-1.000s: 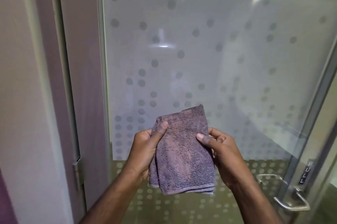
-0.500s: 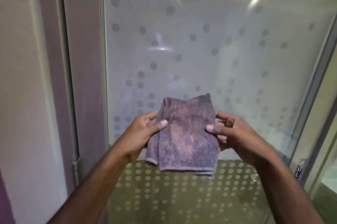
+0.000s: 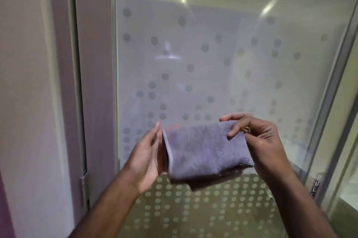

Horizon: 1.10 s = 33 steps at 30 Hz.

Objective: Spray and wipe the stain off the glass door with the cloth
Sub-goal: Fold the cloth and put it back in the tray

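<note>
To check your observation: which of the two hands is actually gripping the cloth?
The right hand: it pinches the purple cloth at its top right corner. The left hand is flat with straight fingers beside the cloth's left edge.

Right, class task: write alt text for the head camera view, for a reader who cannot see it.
A person's right hand pinches a folded purple cloth in front of a frosted, dotted glass door, while the open left hand lies flat beside the cloth's left edge. A "PULL" label marks the door's right frame.
</note>
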Available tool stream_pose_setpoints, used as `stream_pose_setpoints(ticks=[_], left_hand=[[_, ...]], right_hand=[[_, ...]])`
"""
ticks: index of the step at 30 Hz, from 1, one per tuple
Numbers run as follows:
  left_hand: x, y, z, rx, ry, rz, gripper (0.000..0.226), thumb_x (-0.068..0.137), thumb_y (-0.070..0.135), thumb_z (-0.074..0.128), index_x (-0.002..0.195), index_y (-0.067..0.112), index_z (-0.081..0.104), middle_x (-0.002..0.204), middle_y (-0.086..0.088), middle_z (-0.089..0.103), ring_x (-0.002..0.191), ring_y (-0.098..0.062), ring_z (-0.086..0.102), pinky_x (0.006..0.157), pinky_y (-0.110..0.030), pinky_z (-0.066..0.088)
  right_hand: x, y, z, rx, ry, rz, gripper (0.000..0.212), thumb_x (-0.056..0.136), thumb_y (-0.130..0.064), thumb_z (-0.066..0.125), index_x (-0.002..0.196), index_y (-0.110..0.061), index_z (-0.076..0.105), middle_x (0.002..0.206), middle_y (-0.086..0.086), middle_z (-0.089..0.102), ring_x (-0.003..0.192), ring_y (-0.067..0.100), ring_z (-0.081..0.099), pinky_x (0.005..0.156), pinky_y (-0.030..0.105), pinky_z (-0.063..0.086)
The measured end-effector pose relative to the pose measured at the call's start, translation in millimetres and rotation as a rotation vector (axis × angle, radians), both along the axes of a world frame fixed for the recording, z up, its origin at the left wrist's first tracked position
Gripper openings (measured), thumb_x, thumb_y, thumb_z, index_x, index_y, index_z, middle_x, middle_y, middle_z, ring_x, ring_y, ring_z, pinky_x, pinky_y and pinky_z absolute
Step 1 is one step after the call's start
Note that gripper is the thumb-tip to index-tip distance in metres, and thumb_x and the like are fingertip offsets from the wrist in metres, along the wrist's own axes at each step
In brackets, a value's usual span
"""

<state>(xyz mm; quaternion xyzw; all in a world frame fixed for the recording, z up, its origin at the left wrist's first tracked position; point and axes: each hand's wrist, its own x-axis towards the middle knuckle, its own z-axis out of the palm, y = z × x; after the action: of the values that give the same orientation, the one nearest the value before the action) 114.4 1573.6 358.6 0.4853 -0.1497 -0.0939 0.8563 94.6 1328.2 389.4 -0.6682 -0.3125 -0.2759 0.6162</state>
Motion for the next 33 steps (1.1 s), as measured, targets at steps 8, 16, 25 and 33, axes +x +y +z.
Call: stream_pose_setpoints(ticks=[8, 16, 25, 33], left_hand=[[-8.1, 9.0, -26.8, 0.393, -0.149, 0.010, 0.086, 0.066, 0.019, 0.089, 0.142, 0.028, 0.051, 0.124, -0.001, 0.077, 0.115, -0.019, 0.074, 0.096, -0.035, 0.058], [-8.6, 30.0, -27.5, 0.418, -0.292, 0.153, 0.064, 0.070, 0.001, 0.091, 0.124, 0.016, 0.062, 0.106, -0.010, 0.080, 0.097, -0.019, 0.077, 0.083, -0.027, 0.062], [-10.0, 38.6, -38.8, 0.444, -0.324, 0.228, 0.025, 0.073, 0.007, 0.089, 0.095, 0.016, 0.082, 0.092, -0.003, 0.083, 0.089, -0.018, 0.080, 0.072, -0.019, 0.061], [-16.1, 5.9, -29.2, 0.421, -0.357, 0.181, 0.025, 0.078, 0.001, 0.083, 0.094, 0.020, 0.080, 0.093, -0.002, 0.083, 0.091, -0.016, 0.080, 0.078, -0.023, 0.063]], right_hand=[[-0.1, 3.7, -21.9, -0.004, 0.146, -0.018, 0.045, 0.084, 0.024, 0.055, 0.064, -0.011, 0.073, 0.106, 0.011, 0.074, 0.106, 0.018, 0.068, 0.084, 0.022, 0.052], [-13.5, 6.4, -44.3, -0.131, 0.555, 0.120, 0.052, 0.086, -0.038, 0.073, 0.137, -0.034, 0.064, 0.126, 0.008, 0.074, 0.115, 0.020, 0.070, 0.092, 0.026, 0.056], [-31.7, 25.7, -57.5, 0.049, 0.443, -0.063, 0.039, 0.067, -0.003, 0.083, 0.105, -0.006, 0.076, 0.101, 0.017, 0.080, 0.091, 0.018, 0.076, 0.074, 0.023, 0.061], [-54.3, -12.9, -53.5, 0.094, 0.462, -0.083, 0.055, 0.068, 0.004, 0.077, 0.121, -0.007, 0.068, 0.109, 0.015, 0.080, 0.097, 0.019, 0.077, 0.079, 0.023, 0.061]])
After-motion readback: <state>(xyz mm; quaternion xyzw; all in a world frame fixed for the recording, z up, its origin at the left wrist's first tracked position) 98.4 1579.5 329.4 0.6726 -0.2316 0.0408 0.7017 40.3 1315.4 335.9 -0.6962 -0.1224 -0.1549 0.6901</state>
